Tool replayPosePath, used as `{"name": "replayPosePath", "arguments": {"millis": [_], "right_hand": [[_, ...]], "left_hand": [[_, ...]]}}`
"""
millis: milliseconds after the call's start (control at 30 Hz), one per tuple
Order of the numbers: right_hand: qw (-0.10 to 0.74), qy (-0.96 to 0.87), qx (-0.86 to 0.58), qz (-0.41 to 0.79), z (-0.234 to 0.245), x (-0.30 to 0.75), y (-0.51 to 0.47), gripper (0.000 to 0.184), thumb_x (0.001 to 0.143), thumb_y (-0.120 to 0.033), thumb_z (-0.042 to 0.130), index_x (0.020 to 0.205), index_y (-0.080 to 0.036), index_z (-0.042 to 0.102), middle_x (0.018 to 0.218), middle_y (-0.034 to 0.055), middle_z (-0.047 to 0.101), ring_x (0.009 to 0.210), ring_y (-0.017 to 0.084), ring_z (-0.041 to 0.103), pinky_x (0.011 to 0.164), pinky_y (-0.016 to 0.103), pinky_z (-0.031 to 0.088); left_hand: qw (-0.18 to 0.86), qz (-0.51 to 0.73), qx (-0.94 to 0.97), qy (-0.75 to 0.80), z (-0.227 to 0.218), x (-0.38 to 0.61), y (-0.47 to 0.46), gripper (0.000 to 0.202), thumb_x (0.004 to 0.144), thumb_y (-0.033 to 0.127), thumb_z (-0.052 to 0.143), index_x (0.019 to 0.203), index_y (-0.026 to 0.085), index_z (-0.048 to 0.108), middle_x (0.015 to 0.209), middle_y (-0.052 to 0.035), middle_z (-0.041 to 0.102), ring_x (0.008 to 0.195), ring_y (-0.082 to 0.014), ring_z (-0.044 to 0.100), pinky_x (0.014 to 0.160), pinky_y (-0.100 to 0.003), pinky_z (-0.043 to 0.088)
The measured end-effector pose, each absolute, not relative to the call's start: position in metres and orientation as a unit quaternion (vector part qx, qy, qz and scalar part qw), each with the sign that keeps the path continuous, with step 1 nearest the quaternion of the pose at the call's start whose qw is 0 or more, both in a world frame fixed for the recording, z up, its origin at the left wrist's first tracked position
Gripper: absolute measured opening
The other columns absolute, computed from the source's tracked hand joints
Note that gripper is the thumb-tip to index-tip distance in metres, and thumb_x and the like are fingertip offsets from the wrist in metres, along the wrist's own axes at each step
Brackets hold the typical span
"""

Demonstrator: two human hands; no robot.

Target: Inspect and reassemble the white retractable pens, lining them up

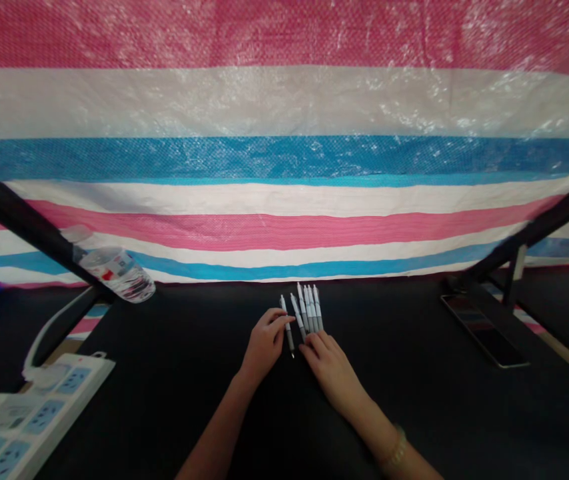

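My left hand (263,343) is closed on a white-and-grey pen (289,339), its thumb and forefinger across the barrel and the tip pointing towards me. Just to the right, several similar white pens (308,307) lie side by side on the black tabletop (189,380). Their clicker ends point away from me. My right hand (330,367) has its fingers curled over the near ends of these pens, hiding their tips. A narrow gap separates the held pen from the group.
A white power strip (57,413) with a cable lies at the left. Behind it, a clear plastic cup (120,275) leans by a black frame bar (29,227). On the right is a dark phone (484,331). A striped plastic sheet (284,160) hangs behind the table.
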State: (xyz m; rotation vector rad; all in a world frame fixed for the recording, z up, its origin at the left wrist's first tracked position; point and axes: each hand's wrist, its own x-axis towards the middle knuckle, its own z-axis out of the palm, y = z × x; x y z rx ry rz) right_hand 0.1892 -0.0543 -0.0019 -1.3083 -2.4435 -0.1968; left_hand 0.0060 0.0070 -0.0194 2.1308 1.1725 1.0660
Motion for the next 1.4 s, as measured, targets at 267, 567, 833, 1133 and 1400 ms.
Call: {"name": "replayPosePath", "arguments": {"millis": [267, 567, 833, 1133, 1400], "right_hand": [[0.169, -0.889, -0.421, -0.066, 0.016, 0.193, -0.057, 0.013, 0.094, -0.009, 0.055, 0.090, -0.018, 0.063, 0.095, 0.0065, 0.062, 0.087, 0.021, 0.054, 0.074, 0.033, 0.043], [0.164, -0.899, -0.400, -0.073, 0.011, 0.189, -0.058, 0.011, 0.093, -0.012, 0.058, 0.087, -0.020, 0.063, 0.101, 0.0060, 0.062, 0.088, 0.020, 0.055, 0.076, 0.035, 0.043], [0.149, -0.912, -0.376, -0.060, 0.016, 0.191, -0.057, 0.007, 0.093, -0.015, 0.062, 0.087, -0.018, 0.063, 0.105, 0.0050, 0.067, 0.092, 0.021, 0.055, 0.077, 0.035, 0.044], [0.156, -0.924, -0.347, -0.031, 0.022, 0.194, -0.060, 0.014, 0.097, -0.015, 0.054, 0.088, -0.020, 0.063, 0.098, 0.0051, 0.069, 0.089, 0.020, 0.056, 0.079, 0.034, 0.046], [0.416, -0.834, -0.362, 0.027, 0.025, 0.203, -0.069, 0.024, 0.095, -0.007, 0.050, 0.112, -0.021, 0.058, 0.100, 0.0080, 0.063, 0.091, 0.019, 0.059, 0.076, 0.033, 0.052]], "left_hand": [[0.246, 0.382, 0.783, 0.425, -0.018, 0.003, 0.006, 0.040, 0.086, 0.000, 0.044, 0.103, 0.021, 0.073, 0.111, -0.0103, 0.066, 0.106, -0.0229, 0.063, 0.093, -0.039, 0.051], [0.245, 0.380, 0.794, 0.407, -0.019, 0.003, 0.005, 0.040, 0.082, -0.003, 0.045, 0.094, 0.022, 0.073, 0.115, -0.0096, 0.067, 0.110, -0.0241, 0.062, 0.096, -0.043, 0.051], [0.216, 0.382, 0.796, 0.416, -0.015, 0.007, 0.002, 0.034, 0.081, -0.001, 0.051, 0.094, 0.022, 0.073, 0.111, -0.0104, 0.066, 0.106, -0.0252, 0.062, 0.094, -0.044, 0.052], [0.215, 0.384, 0.794, 0.419, -0.016, 0.007, 0.002, 0.032, 0.083, 0.001, 0.051, 0.095, 0.022, 0.072, 0.111, -0.0102, 0.065, 0.106, -0.0248, 0.062, 0.094, -0.043, 0.051], [0.281, 0.434, 0.735, 0.439, -0.010, 0.007, 0.002, 0.028, 0.087, 0.011, 0.053, 0.104, 0.023, 0.072, 0.114, -0.0103, 0.066, 0.105, -0.0245, 0.064, 0.090, -0.040, 0.053]]}}
